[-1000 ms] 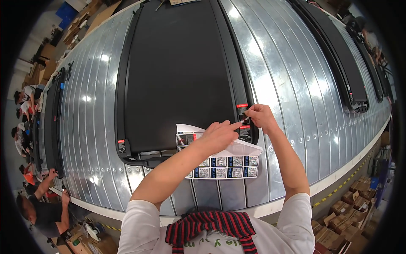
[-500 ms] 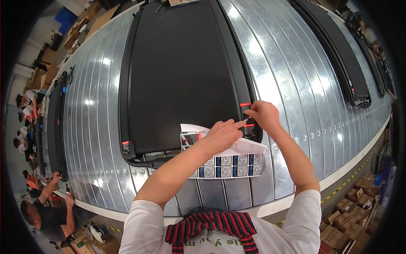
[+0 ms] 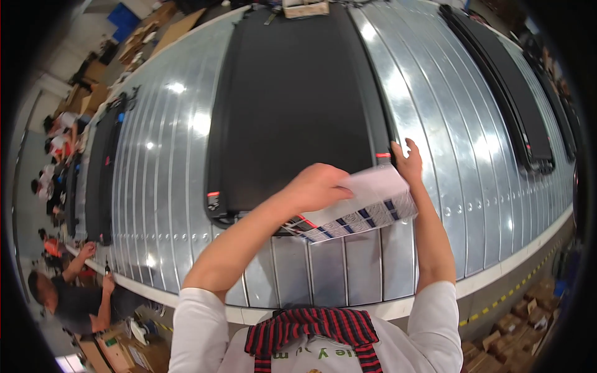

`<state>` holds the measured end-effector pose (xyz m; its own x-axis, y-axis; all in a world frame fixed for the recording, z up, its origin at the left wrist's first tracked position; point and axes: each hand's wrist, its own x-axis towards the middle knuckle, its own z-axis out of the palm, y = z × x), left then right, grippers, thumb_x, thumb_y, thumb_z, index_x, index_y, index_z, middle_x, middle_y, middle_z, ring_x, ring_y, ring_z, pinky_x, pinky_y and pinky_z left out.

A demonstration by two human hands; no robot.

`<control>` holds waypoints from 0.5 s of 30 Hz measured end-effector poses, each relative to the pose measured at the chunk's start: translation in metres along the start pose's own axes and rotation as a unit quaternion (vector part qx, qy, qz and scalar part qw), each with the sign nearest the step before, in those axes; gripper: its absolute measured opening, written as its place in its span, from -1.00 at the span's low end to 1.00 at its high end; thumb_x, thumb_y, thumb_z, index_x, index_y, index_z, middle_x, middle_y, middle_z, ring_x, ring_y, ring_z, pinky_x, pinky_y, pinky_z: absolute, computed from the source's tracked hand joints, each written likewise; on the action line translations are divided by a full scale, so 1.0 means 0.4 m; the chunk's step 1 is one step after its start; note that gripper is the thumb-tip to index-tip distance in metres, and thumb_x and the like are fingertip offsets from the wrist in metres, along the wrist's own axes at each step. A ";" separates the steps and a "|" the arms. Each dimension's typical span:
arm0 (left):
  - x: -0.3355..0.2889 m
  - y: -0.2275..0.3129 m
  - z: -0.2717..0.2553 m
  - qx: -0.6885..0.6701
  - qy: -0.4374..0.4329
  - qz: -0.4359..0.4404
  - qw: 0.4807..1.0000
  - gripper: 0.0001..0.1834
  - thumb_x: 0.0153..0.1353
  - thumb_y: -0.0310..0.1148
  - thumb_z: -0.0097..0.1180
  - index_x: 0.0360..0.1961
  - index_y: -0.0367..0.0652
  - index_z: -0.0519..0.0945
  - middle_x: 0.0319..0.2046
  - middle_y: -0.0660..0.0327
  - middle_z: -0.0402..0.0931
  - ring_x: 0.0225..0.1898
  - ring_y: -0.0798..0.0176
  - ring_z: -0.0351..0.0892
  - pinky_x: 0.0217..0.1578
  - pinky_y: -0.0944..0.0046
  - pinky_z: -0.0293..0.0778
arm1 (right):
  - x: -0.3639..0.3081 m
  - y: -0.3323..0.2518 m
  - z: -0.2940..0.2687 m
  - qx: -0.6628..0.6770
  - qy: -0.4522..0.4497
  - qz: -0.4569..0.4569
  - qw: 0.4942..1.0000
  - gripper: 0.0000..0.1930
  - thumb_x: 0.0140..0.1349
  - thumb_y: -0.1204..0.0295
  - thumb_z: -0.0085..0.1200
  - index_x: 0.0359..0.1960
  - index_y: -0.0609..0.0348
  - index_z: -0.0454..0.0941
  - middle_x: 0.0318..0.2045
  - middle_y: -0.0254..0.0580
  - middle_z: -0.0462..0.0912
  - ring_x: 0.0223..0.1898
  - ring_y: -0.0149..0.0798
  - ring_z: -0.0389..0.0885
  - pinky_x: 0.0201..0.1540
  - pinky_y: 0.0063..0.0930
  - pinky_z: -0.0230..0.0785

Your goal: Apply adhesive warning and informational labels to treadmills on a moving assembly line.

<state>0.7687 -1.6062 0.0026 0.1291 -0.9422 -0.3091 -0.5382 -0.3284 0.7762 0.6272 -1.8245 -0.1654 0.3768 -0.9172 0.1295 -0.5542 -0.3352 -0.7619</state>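
A black treadmill deck (image 3: 298, 99) lies lengthwise before me on a metal-slatted conveyor (image 3: 354, 267). My left hand (image 3: 320, 189) is closed on a sheet of stickers (image 3: 376, 199), pinched at its upper left edge above the deck's near end. The sheet is bent, its white part up and rows of blue-and-white labels along the near side. Just right of the deck's side rail, my right hand (image 3: 408, 163) has its fingers apart and holds nothing I can see. A red-and-black label (image 3: 384, 158) shows on the right rail, and another label (image 3: 214, 202) on the left corner.
Further black decks lie on the conveyor at the right (image 3: 504, 87) and left (image 3: 106, 174). A small carton (image 3: 306, 9) sits at the far end. At lower left a person in a dark shirt (image 3: 81, 298) holds a tool. Cardboard boxes (image 3: 516, 323) stand on the floor at lower right.
My right hand has come away from the right rail's label and its fingers have spread. The left hand has lifted and tilted the sticker sheet. The view has shifted, so the deck appears further right.
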 end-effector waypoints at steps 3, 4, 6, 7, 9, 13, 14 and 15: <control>-0.185 0.009 -0.079 -0.282 0.082 -0.099 0.951 -0.69 0.05 -0.36 0.14 -0.18 -0.30 0.53 -0.32 0.19 0.55 -0.26 0.39 0.49 -0.22 0.36 0.41 | -0.086 -0.096 -0.124 0.226 -0.180 0.103 0.952 -0.51 0.14 0.09 -0.02 -0.09 0.30 0.40 -0.18 -0.12 0.50 -0.13 -0.33 0.44 -0.09 -0.47 0.27; -0.237 -0.004 -0.078 -0.275 0.106 -0.102 0.950 -0.69 0.05 -0.36 0.14 -0.18 -0.30 0.53 -0.32 0.19 0.55 -0.26 0.39 0.49 -0.22 0.36 0.41 | -0.134 -0.155 -0.156 0.302 -0.219 0.128 0.919 -0.54 0.16 0.11 -0.04 -0.10 0.29 0.41 -0.18 -0.17 0.50 -0.15 -0.38 0.44 -0.11 -0.51 0.27; -0.324 -0.067 -0.042 -0.411 0.179 -0.095 0.889 -0.60 0.06 -0.35 0.14 -0.08 -0.31 0.45 -0.18 0.16 0.49 -0.18 0.30 0.47 -0.13 0.29 0.39 | -0.242 -0.230 -0.169 0.406 -0.253 0.048 0.877 -0.58 0.19 0.16 -0.09 -0.10 0.27 0.41 -0.16 -0.19 0.50 -0.18 -0.36 0.47 -0.10 -0.52 0.28; -0.353 -0.081 -0.020 -0.436 0.184 -0.076 0.878 -0.54 0.06 -0.34 0.14 -0.02 -0.31 0.39 -0.11 0.15 0.45 -0.12 0.27 0.44 -0.08 0.26 0.36 | -0.302 -0.273 -0.178 0.471 -0.293 0.044 0.831 -0.61 0.20 0.21 -0.10 -0.09 0.28 0.41 -0.16 -0.20 0.50 -0.18 -0.36 0.47 -0.10 -0.52 0.28; -0.412 -0.102 0.025 -0.460 0.201 -0.062 0.863 -0.58 0.08 -0.35 0.12 -0.04 -0.33 0.41 -0.13 0.15 0.46 -0.13 0.29 0.45 -0.09 0.29 0.36 | -0.415 -0.381 -0.203 0.483 -0.360 0.032 0.797 -0.67 0.20 0.33 -0.09 -0.07 0.30 0.40 -0.15 -0.22 0.51 -0.17 -0.39 0.47 -0.09 -0.53 0.28; -0.507 -0.128 0.085 -0.487 0.192 -0.039 0.851 -0.62 0.11 -0.36 0.08 -0.07 -0.34 0.44 -0.15 0.16 0.47 -0.15 0.33 0.45 -0.09 0.32 0.35 | -0.548 -0.479 -0.210 0.425 -0.376 0.032 0.823 -0.77 0.14 0.51 -0.03 -0.17 0.32 0.48 -0.29 -0.30 0.57 -0.27 -0.48 0.48 -0.18 -0.60 0.31; -0.544 -0.143 0.081 -0.481 0.187 -0.030 0.856 -0.63 0.11 -0.37 0.08 -0.08 -0.34 0.44 -0.15 0.17 0.47 -0.15 0.34 0.45 -0.08 0.32 0.35 | -0.573 -0.503 -0.202 0.421 -0.381 0.025 0.823 -0.78 0.14 0.51 -0.03 -0.19 0.33 0.49 -0.31 -0.30 0.57 -0.28 -0.48 0.48 -0.19 -0.60 0.32; -0.579 -0.157 0.070 -0.484 0.189 -0.025 0.854 -0.63 0.11 -0.37 0.08 -0.08 -0.34 0.44 -0.15 0.17 0.47 -0.15 0.34 0.45 -0.08 0.32 0.35 | -0.599 -0.532 -0.206 0.417 -0.381 0.020 0.825 -0.78 0.14 0.51 -0.03 -0.19 0.33 0.49 -0.31 -0.30 0.57 -0.28 -0.48 0.48 -0.19 -0.60 0.32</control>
<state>0.7492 -1.3654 0.0099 0.4895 -0.8200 -0.2967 0.3919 -0.0971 0.9149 0.5938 -1.5512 0.0178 0.9036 -0.4162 -0.1017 0.0052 0.2480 -0.9688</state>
